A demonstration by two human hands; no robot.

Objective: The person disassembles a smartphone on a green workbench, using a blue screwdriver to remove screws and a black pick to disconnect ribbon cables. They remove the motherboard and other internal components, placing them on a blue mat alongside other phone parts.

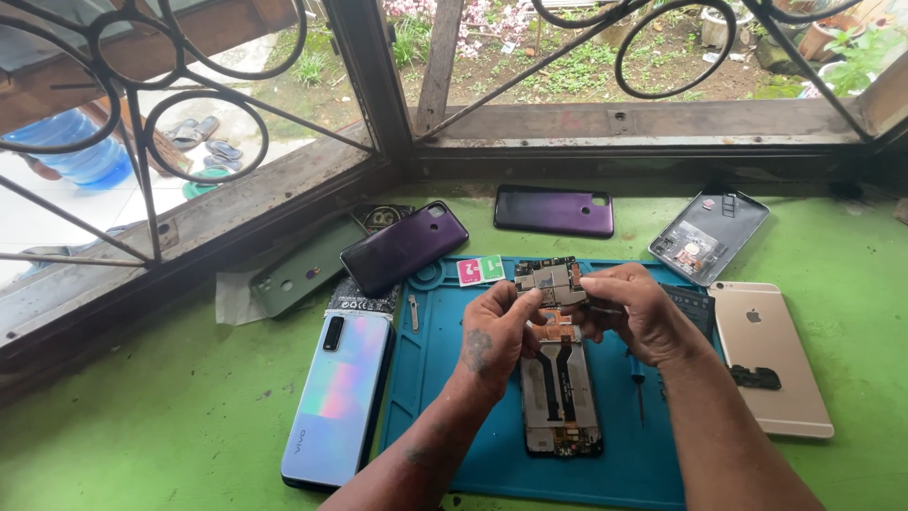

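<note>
The purple phone back (404, 247) is shiny plastic, the blue work mat (445, 397) dull rubber, the window frame (605, 123) rough wood.

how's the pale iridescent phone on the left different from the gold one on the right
The pale iridescent phone lies partly on the blue mat's left edge; the gold phone lies off it, on the green table. The gold phone carries a small dark part on its back; the iridescent phone's is bare. Both lie back up.

A single head-worn view is provided — directed steeply downward and forward, at close arm's-length range, over the green table (132, 445) toward the barred window (378, 104) beyond.
</note>
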